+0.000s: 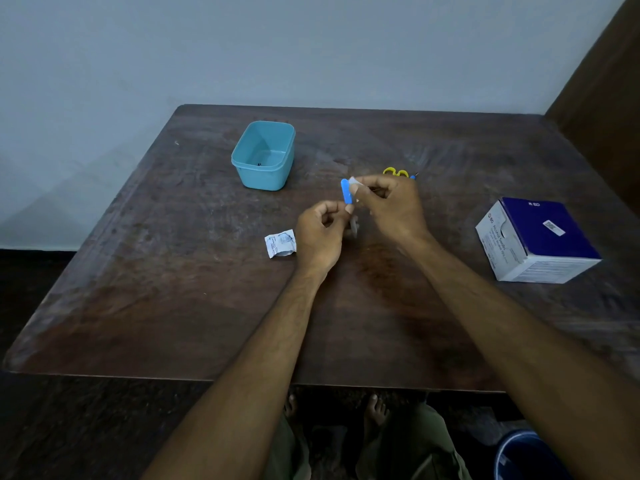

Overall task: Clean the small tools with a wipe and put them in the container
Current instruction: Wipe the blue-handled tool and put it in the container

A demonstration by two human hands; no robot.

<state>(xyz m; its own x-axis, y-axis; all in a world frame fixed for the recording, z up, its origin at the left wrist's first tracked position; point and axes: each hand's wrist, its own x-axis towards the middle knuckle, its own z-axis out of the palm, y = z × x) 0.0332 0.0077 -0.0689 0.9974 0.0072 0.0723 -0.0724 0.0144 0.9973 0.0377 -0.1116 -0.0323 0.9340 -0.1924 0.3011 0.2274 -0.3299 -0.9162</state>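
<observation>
Your left hand [320, 233] and right hand [389, 206] hover close together over the bench [173, 289], fingers [360, 188] curled, pinching.

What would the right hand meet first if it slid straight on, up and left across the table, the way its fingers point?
Probably the blue tool that the right hand wipes; beyond it, perhaps the teal container, though depth is unclear.

Blue-handled tool [345, 190] upright between both hands, white wipe [354, 182] at its top, teal container [263, 154] open.
</observation>
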